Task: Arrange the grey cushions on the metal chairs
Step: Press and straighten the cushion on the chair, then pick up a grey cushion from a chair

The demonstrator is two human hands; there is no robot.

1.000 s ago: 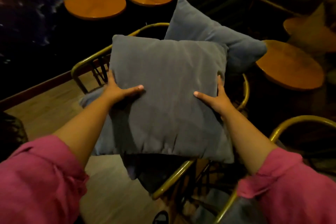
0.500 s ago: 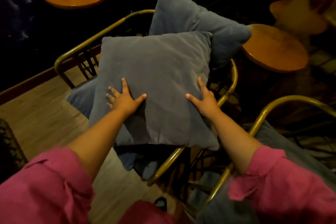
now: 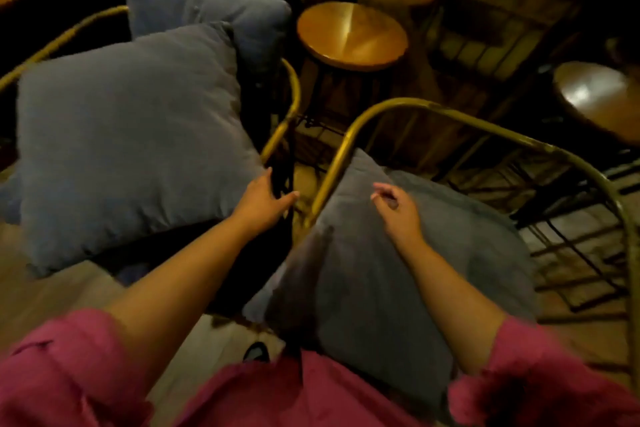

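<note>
A large grey cushion (image 3: 128, 142) lies on the left metal chair (image 3: 289, 104), with a second grey cushion (image 3: 204, 7) propped behind it. My left hand (image 3: 265, 199) hovers at the front cushion's right corner, fingers apart, holding nothing. A third grey cushion (image 3: 398, 274) rests on the seat of the right metal chair (image 3: 450, 118). My right hand (image 3: 394, 208) floats just above this cushion, fingers loosely curled and empty.
Round wooden stools stand behind the chairs: one (image 3: 351, 35) in the middle, one (image 3: 599, 97) at the right, others at the top left. Black wire chair frames crowd the right side. Wooden floor shows at the lower left.
Both hands have let go of the front cushion, which now rests on the left chair. The view has swung right, and my hands have moved toward the right chair and its cushion.
</note>
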